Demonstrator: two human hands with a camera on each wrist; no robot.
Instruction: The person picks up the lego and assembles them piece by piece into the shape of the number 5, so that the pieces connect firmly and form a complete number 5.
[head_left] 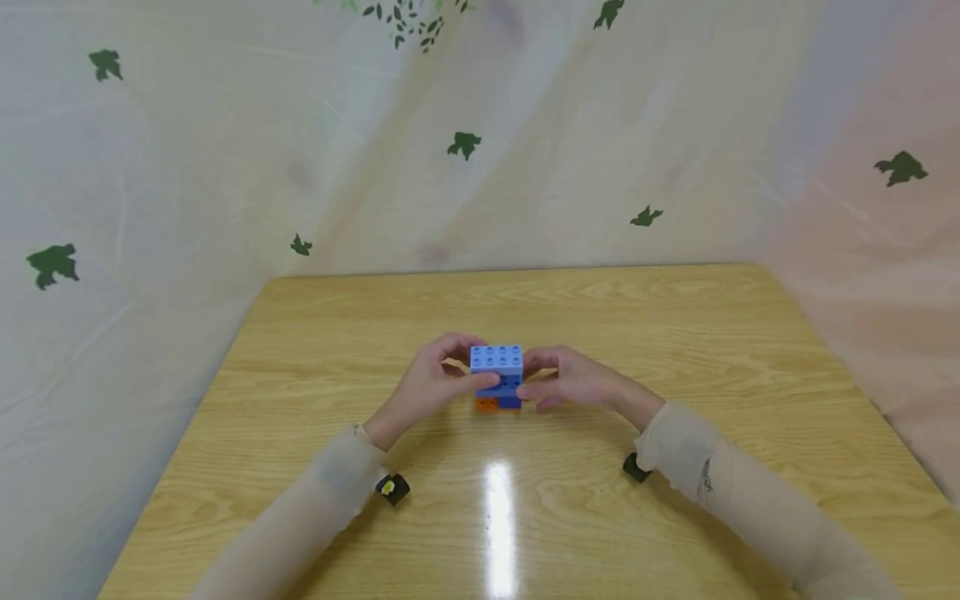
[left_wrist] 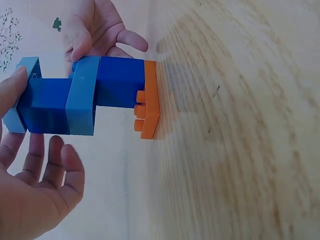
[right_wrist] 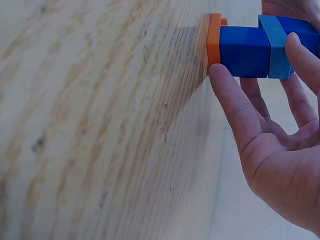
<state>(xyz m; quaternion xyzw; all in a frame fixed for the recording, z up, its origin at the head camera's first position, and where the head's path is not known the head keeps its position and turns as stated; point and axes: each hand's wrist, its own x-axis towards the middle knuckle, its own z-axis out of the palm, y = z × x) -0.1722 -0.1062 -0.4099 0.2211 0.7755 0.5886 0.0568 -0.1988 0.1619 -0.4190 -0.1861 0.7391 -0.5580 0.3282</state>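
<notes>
A stack of toy building bricks [head_left: 497, 360] stands on the table between both hands. It has an orange base plate [left_wrist: 152, 100], a dark blue brick [left_wrist: 120, 80], a light blue layer [left_wrist: 82, 100], another dark blue brick [left_wrist: 47, 106] and a studded light blue top [head_left: 497, 352]. My left hand [head_left: 431, 379] pinches the upper part, thumb on the near side and fingers behind. On the opposite side, my right hand [head_left: 581, 382] holds the stack around its middle light blue layer [right_wrist: 279, 47], with one fingertip low beside the orange base.
The wooden table [head_left: 300, 350] reaches back to a pale cloth backdrop [head_left: 360, 183] with green leaf and bird shapes. Below the sleeves show black wrist devices [head_left: 393, 488]. A bright reflection lies on the near tabletop.
</notes>
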